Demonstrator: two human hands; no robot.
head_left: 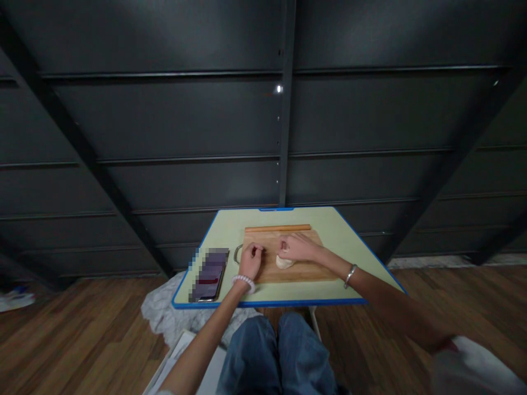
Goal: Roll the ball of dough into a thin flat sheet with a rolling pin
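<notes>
A small pale lump of dough (284, 263) rests on the wooden cutting board (267, 273). My right hand (300, 247) is closed over its upper side, with the thumb and fingers pinching it. My left hand (250, 261) hovers at the board's left side, apart from the dough. Its fingers are curled in with the tips together; whether anything small is between them is hidden. Along the board's far edge lies a thin wooden rolling pin (278, 228), touched by neither hand.
The board sits on a pale green folding table (340, 224) with a blue rim. A metal handle (236, 254) sticks out left of the board. A phone (212, 274) lies near the table's left edge. Below are my knees (275, 351) and crumpled whitish cloth (164, 307); dark panels (197, 120) rise behind.
</notes>
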